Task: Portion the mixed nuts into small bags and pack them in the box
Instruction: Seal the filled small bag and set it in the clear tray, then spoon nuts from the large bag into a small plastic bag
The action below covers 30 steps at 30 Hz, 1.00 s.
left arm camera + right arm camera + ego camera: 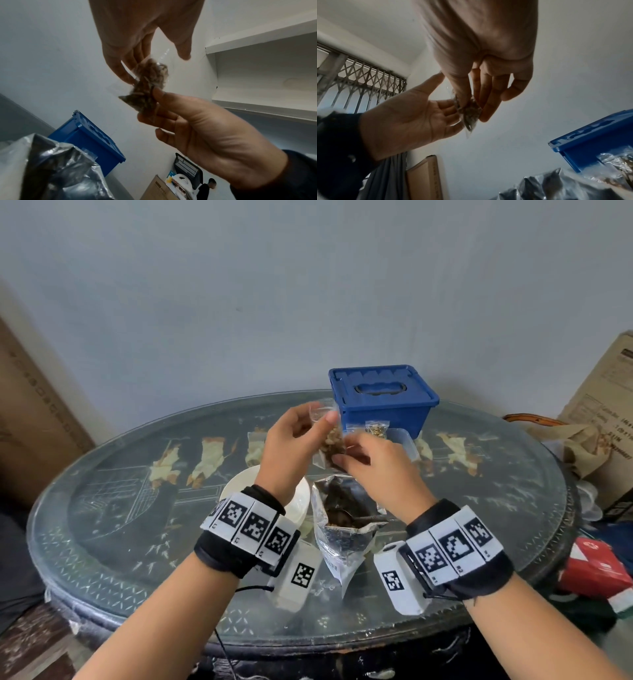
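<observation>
A small clear bag part filled with mixed nuts hangs in the air between both hands, above the open silver foil nut bag. My left hand pinches its clear top edge, and my right hand pinches its lower, filled part. In the left wrist view the small bag is held from above and below. The right wrist view shows the small bag between my thumb and fingers. A spoon lies inside the foil bag. The blue box stands behind with its lid on. Another filled small bag leans against it.
A white bowl sits left of the foil bag, partly under my left wrist. A clear plastic tub stands in front of the box. The round glass-topped table has cardboard boxes and clutter off its right edge.
</observation>
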Tool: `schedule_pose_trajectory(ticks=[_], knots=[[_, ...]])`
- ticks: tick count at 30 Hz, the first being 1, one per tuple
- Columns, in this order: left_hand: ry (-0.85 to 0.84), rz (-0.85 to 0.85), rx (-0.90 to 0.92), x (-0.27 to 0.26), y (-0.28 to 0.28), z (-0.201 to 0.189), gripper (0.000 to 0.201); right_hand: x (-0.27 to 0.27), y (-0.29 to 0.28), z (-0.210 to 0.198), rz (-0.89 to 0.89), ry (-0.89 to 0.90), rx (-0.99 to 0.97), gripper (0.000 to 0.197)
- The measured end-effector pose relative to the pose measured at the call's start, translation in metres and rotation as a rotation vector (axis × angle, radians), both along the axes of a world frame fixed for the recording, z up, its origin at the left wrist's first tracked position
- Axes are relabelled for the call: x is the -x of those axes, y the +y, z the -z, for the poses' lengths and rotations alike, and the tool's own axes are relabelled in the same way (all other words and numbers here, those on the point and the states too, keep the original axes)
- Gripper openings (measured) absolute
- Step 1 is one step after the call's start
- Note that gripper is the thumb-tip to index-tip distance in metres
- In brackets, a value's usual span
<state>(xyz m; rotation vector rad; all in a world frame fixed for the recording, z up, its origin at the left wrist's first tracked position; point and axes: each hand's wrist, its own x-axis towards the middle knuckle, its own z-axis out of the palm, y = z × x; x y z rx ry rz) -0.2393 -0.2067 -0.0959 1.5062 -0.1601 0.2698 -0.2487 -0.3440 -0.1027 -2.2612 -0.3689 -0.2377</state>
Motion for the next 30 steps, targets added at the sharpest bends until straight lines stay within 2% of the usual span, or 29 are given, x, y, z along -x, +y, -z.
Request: schedule_pose_trajectory(ticks=[2,8,12,14,18,22,24,26,30], knots=[[0.039,0.039,0.062,0.0,0.003,-0.001,0.023,-0.005,-0.004,-0.001,-0.014,0.002,-0.05,0.026],[0.111,-0.034,0.132,-0.008,0.005,-0.003,0.013,-0.011,-0.008,-0.01,-0.062,-0.006,0.053,0.026],[0.062,0.0,0.155,-0.011,-0.002,-0.014,0.01,-0.017,-0.015,-0.034,-0.03,-0.065,-0.075,0.032],[0.031,0.014,0.128,-0.014,-0.005,-0.021,0.009,-0.023,-0.02,-0.046,-0.012,-0.093,-0.138,0.027],[0.002,0.041,0.066,-0.019,-0.004,-0.023,0.014,-0.036,-0.028,-0.055,-0.026,-0.023,-0.273,0.017],[0.024,0.109,-0.162,-0.016,0.003,-0.003,0.01,-0.046,-0.031,-0.056,-0.038,0.058,-0.375,0.016],[0.017,0.095,-0.22,-0.015,0.005,0.007,0.004,-0.046,-0.029,-0.054,-0.044,0.085,-0.404,0.013],[0.01,0.043,-0.227,-0.016,0.007,0.015,0.01,-0.045,-0.025,-0.051,-0.044,0.102,-0.44,0.008],[0.036,0.017,-0.124,-0.014,0.015,0.028,0.013,-0.042,-0.021,-0.045,-0.028,0.099,-0.454,0.009]])
